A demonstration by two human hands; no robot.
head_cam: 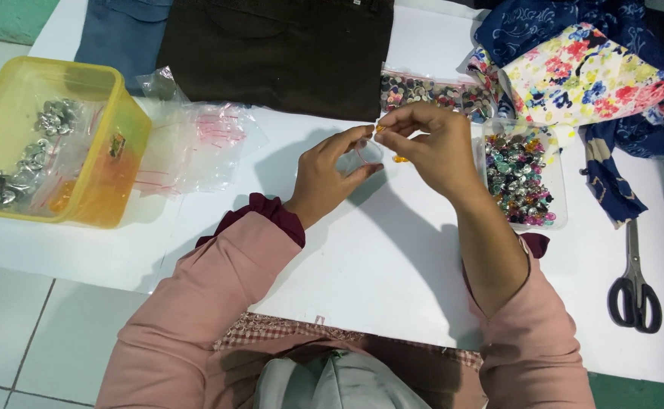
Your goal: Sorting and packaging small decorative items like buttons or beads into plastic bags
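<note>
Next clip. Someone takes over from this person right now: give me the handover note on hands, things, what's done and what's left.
Left hand: holds a small clear bag, open towards the right hand.
Right hand: fingertips pinch a tiny orange piece at the bag's mouth.
Another orange piece lies on the white table. Clear tub of coloured gems to the right.
Done: cannot tell how many are bagged.
Left: likely the pinched piece and the loose one.

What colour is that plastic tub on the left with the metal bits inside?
The plastic tub is see-through yellow, shading to orange at one corner. The head view shows it.

Pink sleeves (218, 295) with maroon cuffs (271, 212), and a grey head covering (332, 382).
</note>
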